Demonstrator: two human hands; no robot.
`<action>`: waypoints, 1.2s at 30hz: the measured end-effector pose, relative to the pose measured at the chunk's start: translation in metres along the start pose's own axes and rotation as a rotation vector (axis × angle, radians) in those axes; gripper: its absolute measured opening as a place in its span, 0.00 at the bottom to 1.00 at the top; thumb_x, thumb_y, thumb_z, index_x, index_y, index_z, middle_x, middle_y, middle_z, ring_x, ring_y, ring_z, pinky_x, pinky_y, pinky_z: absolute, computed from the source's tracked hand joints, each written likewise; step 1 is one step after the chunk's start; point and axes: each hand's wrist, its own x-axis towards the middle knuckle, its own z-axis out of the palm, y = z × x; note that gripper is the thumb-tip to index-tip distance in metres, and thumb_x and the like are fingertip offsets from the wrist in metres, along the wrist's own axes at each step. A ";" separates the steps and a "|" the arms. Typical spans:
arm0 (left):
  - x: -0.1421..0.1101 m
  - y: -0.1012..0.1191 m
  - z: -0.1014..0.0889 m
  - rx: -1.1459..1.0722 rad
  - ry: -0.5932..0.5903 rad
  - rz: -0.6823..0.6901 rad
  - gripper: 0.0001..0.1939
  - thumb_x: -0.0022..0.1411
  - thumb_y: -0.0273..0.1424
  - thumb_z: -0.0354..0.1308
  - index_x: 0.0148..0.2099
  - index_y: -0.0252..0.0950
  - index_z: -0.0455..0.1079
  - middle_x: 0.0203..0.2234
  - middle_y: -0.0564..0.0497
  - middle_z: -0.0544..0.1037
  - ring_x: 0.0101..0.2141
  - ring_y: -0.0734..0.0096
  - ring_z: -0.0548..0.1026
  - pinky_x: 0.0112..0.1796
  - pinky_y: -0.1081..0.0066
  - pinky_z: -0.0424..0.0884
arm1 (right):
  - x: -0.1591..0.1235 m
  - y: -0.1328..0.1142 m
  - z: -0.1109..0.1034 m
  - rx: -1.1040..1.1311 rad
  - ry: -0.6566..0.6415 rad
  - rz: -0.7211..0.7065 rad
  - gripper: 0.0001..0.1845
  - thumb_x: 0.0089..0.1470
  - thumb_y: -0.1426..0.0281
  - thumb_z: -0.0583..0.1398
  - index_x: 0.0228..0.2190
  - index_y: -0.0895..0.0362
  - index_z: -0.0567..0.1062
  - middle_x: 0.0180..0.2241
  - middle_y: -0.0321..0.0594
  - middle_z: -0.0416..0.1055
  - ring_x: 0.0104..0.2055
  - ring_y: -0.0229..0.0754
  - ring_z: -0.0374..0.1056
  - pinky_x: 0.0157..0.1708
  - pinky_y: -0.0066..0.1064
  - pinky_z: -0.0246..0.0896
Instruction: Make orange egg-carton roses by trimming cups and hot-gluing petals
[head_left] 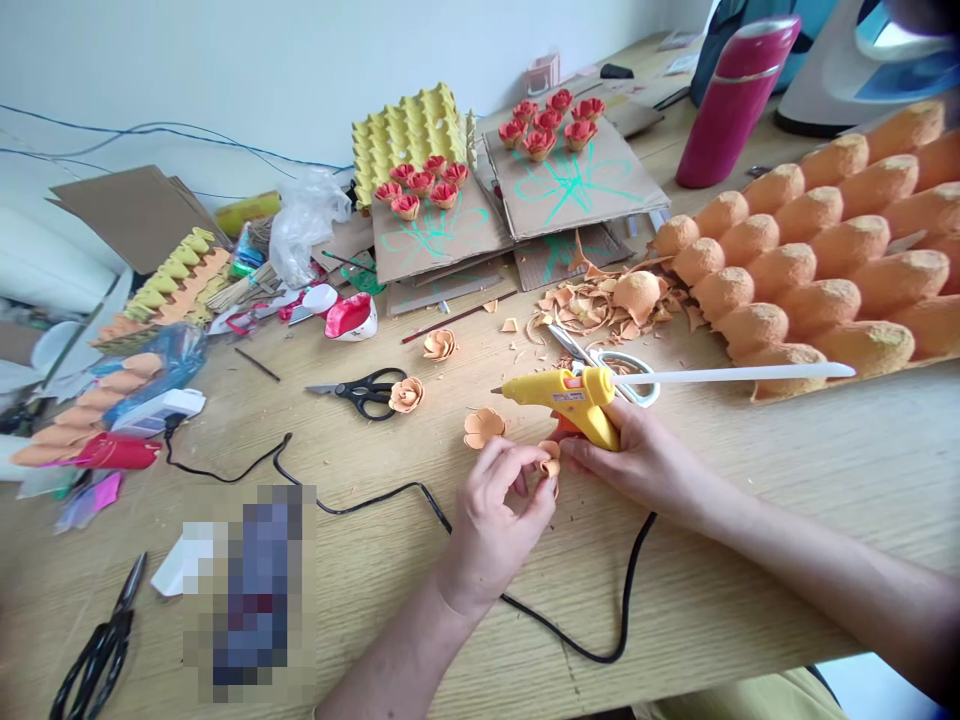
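Note:
My right hand [637, 455] is wrapped round the handle of a yellow hot glue gun [577, 400], whose nozzle points left. A long white glue stick [735, 374] sticks out of its back. Between the fingertips of my left hand [499, 515] is a small curled orange egg-carton flower piece [551, 462], partly hidden by the fingers. The fingertips of both hands nearly meet at this piece. Just beyond my left hand lies an orange petal cup [484, 428]. Two layered orange flowers [406, 395] rest farther off, one against the handles of black scissors [360, 392].
Orange egg trays [817, 260] stand at the right, beside carton scraps [585, 305] and white-handled scissors [637, 370]. Red flowers sit on cardboard sheets [577, 190] at the back. The glue gun's black cord [555, 625] loops across the table. Another pair of black scissors [97, 650] lies front left.

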 end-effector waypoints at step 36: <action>0.001 0.008 -0.011 0.041 0.158 0.102 0.09 0.61 0.23 0.63 0.44 0.38 0.72 0.34 0.52 0.76 0.27 0.76 0.70 0.35 0.72 0.73 | -0.007 -0.025 0.012 0.340 -0.118 0.210 0.27 0.43 0.51 0.72 0.35 0.56 0.71 0.29 0.33 0.70 0.25 0.32 0.63 0.25 0.28 0.62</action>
